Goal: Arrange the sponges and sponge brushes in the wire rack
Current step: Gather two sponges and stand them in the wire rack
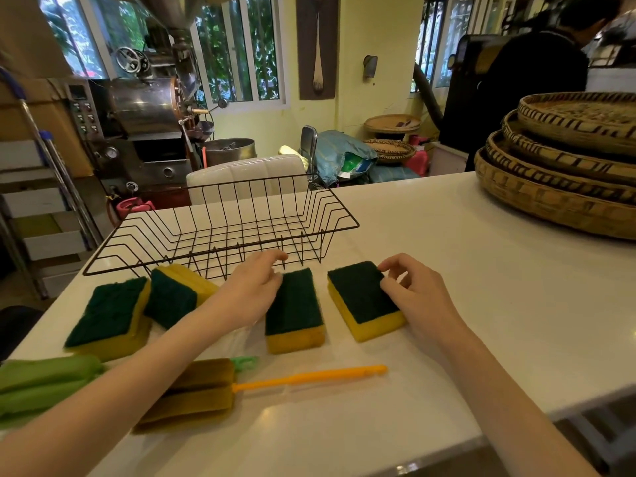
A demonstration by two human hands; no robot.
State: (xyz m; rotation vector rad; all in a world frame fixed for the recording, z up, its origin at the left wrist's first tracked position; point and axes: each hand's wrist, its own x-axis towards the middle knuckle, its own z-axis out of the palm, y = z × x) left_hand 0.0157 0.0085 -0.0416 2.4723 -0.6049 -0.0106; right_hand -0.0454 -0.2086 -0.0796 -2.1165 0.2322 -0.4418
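Both my hands are down on the white counter (447, 270) in front of the wire rack (220, 222), which sits empty at the far-left edge, long side toward me so I can drop things straight in. Four green-topped yellow sponges lie in a loose row just this side of it. My left hand (253, 290) rests palm-down beside the third sponge (294, 309), fingers half curled, the index tip reaching toward the rack's front wire; it touches the sponge's left edge but I can't tell if it has a real grip yet, thumb is hidden. My right hand (413, 290) pinches the far right corner of the fourth sponge (363, 299), thumb and fingertips partly closed on the scrub pad, sponge flat on the counter, not lifted. I take the corner because the block is too wide to span from above. The first sponge (106, 316) lies flat at far left; the second sponge (175, 294) leans tilted against it, untouched. Nearer me, under my left forearm, the orange sponge brush (206, 390) lies with its handle pointing right, and the green sponge brush (44, 380) sits at the left edge, both well apart from the rack. Nothing is in the rack, so the task looks barely started; sponges likely go first since they're closest. Woven trays (568, 160) stacked at right, out of the way.
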